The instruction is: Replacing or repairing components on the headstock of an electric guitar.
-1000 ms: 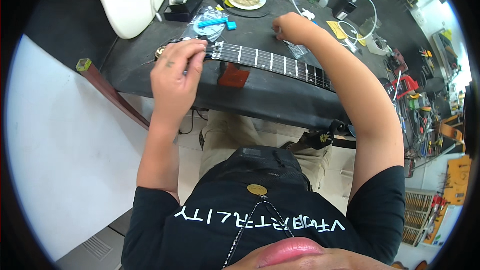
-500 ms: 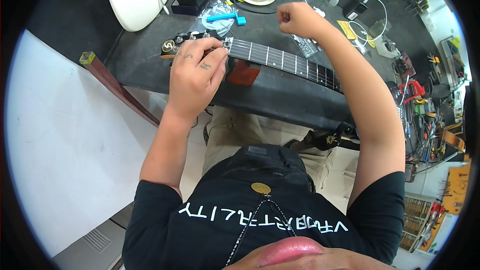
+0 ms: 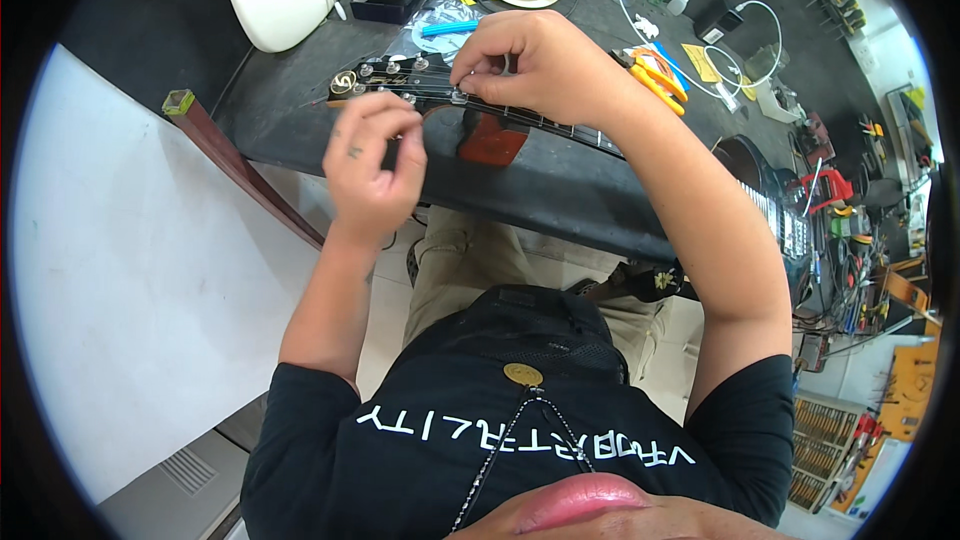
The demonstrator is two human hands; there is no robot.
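Guitar neck (image 3: 590, 138) lies over the table (image 3: 580, 196), above a red-brown block (image 3: 492, 144). I read left hand (image 3: 375, 168) half-curled, thumb apart, beside the headstock (image 3: 393, 79); right hand (image 3: 535, 62) pinched near the nut (image 3: 458, 97), grip unclear. Probably stiff, weighty, slick; I'd cradle it underneath.

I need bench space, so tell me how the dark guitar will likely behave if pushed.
The guitar will probably move as one stiff piece, its fretted length showing no sag. It may slide or rock, since it appears to rest on a block. Its headstock might catch, as small tuners stick out along it.
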